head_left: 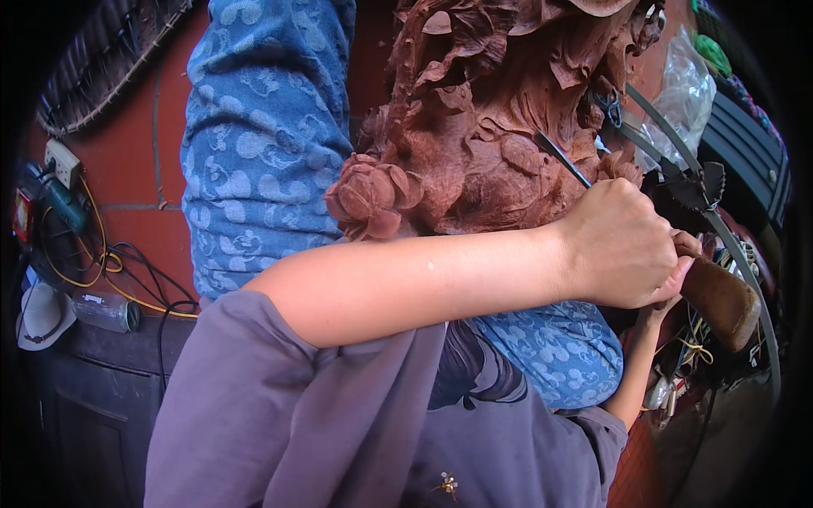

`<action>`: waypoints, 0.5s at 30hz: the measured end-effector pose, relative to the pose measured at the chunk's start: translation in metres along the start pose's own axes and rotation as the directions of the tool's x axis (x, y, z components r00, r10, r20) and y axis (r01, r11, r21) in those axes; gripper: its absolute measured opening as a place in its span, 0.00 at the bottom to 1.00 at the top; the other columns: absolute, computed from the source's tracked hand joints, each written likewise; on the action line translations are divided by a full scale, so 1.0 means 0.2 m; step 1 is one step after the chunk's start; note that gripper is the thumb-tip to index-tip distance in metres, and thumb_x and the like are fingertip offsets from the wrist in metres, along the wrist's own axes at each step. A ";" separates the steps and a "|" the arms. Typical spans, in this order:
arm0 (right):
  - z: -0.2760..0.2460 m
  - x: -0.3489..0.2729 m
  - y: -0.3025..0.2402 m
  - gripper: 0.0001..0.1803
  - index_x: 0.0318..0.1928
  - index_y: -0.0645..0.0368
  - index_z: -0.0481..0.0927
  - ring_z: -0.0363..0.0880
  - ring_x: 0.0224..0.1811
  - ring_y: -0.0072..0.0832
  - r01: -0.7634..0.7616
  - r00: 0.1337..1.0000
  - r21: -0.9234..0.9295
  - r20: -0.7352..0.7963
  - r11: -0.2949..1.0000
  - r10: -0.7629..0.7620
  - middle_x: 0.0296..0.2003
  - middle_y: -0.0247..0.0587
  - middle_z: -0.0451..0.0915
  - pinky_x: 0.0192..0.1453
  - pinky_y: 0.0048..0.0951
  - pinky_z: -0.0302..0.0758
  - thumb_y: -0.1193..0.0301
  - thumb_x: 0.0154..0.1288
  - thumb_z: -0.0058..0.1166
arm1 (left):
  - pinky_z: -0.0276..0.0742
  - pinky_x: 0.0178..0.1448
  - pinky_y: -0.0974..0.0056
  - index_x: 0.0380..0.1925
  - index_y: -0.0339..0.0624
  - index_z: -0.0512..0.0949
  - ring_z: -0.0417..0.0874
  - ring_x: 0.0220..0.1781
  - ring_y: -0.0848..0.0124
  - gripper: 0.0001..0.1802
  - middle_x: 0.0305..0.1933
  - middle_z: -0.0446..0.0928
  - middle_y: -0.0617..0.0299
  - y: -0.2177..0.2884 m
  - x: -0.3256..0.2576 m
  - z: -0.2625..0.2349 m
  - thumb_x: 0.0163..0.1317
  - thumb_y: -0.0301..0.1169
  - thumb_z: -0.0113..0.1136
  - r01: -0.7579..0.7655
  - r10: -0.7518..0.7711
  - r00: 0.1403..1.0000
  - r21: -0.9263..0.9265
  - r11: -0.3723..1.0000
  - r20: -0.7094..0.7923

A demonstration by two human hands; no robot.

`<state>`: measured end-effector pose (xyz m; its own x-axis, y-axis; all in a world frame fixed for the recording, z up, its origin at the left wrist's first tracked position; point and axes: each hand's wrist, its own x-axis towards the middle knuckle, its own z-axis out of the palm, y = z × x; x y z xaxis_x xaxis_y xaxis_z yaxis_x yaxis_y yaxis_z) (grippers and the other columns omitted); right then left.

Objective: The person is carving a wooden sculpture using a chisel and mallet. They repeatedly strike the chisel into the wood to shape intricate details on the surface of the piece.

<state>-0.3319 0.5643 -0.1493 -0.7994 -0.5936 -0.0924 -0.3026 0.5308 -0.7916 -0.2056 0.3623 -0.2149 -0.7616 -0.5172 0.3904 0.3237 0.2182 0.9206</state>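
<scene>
Where visible, chisel [562, 158] beyond left fingers [662, 256].

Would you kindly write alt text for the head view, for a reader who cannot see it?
A person's left hand grips a thin dark tool pointed at a reddish-brown carving with flower shapes, while the right hand, mostly hidden, is beside a brown block. Blue patterned trousers show around it; a pale hat lies far left.

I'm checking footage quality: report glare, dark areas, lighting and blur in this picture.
Head view: black vignetting darkens every corner; head view: the clear plastic bag catches whitish glare; head view: the brown carving is softly lit; head view: the left hand shows no obvious motion blur.
</scene>
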 end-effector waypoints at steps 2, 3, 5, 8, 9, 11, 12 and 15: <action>-0.02 -0.01 0.02 0.15 0.39 0.61 0.68 0.67 0.38 0.28 0.051 0.998 -0.082 0.044 0.995 -0.047 0.33 0.39 0.69 0.44 0.31 0.69 0.63 0.66 0.56 | 0.75 0.23 0.58 0.07 0.45 0.76 0.79 0.16 0.58 0.24 0.10 0.72 0.55 -0.02 -0.01 0.00 0.59 0.43 0.59 -0.002 0.002 0.999 -0.004 1.000 0.032; -0.03 -0.02 0.02 0.16 0.39 0.61 0.68 0.67 0.37 0.28 0.026 0.998 -0.103 0.052 0.994 -0.021 0.33 0.38 0.68 0.45 0.31 0.68 0.62 0.66 0.56 | 0.74 0.23 0.58 0.07 0.45 0.76 0.79 0.16 0.59 0.24 0.10 0.72 0.55 -0.02 -0.02 0.00 0.59 0.42 0.59 -0.004 0.004 0.999 -0.005 1.000 0.034; -0.02 -0.03 0.01 0.17 0.39 0.60 0.68 0.67 0.37 0.29 -0.015 0.998 -0.163 0.059 0.987 0.025 0.33 0.37 0.68 0.46 0.31 0.68 0.60 0.65 0.58 | 0.74 0.22 0.58 0.07 0.45 0.76 0.79 0.15 0.59 0.24 0.10 0.72 0.55 -0.02 -0.01 0.00 0.59 0.42 0.59 -0.009 0.009 1.000 0.000 1.000 0.023; 0.00 -0.01 -0.02 0.20 0.39 0.60 0.68 0.68 0.38 0.29 0.077 0.994 -0.342 0.094 0.937 -0.047 0.34 0.36 0.69 0.48 0.32 0.67 0.58 0.63 0.60 | 0.74 0.21 0.58 0.07 0.45 0.76 0.79 0.15 0.59 0.24 0.10 0.73 0.55 -0.02 0.01 0.01 0.59 0.42 0.60 -0.012 0.013 0.999 0.023 1.000 -0.049; 0.00 -0.01 -0.03 0.20 0.39 0.60 0.68 0.68 0.38 0.29 0.085 0.994 -0.400 0.100 0.912 -0.049 0.35 0.36 0.70 0.48 0.32 0.67 0.57 0.62 0.60 | 0.73 0.21 0.58 0.07 0.45 0.76 0.79 0.14 0.59 0.23 0.10 0.73 0.56 -0.02 0.02 0.01 0.59 0.42 0.60 -0.008 0.011 0.995 0.033 0.999 -0.099; 0.00 0.00 -0.04 0.21 0.40 0.60 0.68 0.68 0.39 0.29 0.072 0.995 -0.511 0.100 0.857 -0.025 0.36 0.36 0.71 0.49 0.33 0.67 0.57 0.61 0.61 | 0.73 0.20 0.59 0.07 0.45 0.75 0.78 0.14 0.60 0.23 0.10 0.72 0.56 -0.02 0.04 0.01 0.58 0.42 0.60 0.003 0.002 0.985 0.029 1.000 -0.170; 0.00 0.00 -0.04 0.21 0.40 0.60 0.69 0.68 0.40 0.29 0.062 0.996 -0.557 0.091 0.828 -0.014 0.36 0.36 0.71 0.50 0.33 0.67 0.57 0.61 0.61 | 0.72 0.20 0.59 0.07 0.45 0.75 0.78 0.13 0.60 0.23 0.10 0.72 0.57 -0.02 0.04 0.01 0.58 0.42 0.60 0.009 -0.006 0.982 0.015 1.000 -0.191; 0.00 0.00 -0.04 0.22 0.41 0.60 0.69 0.69 0.41 0.29 0.073 0.997 -0.434 0.061 0.898 -0.051 0.37 0.36 0.71 0.51 0.33 0.67 0.57 0.60 0.62 | 0.71 0.18 0.60 0.07 0.45 0.75 0.77 0.13 0.62 0.23 0.09 0.71 0.58 -0.02 0.06 -0.01 0.58 0.41 0.61 0.032 -0.022 0.977 0.044 0.999 -0.212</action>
<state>-0.3290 0.5601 -0.1419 -0.7499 -0.6557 -0.0882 -0.5550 0.6960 -0.4556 -0.2148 0.3540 -0.2148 -0.6323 -0.6855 0.3610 0.2742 0.2378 0.9318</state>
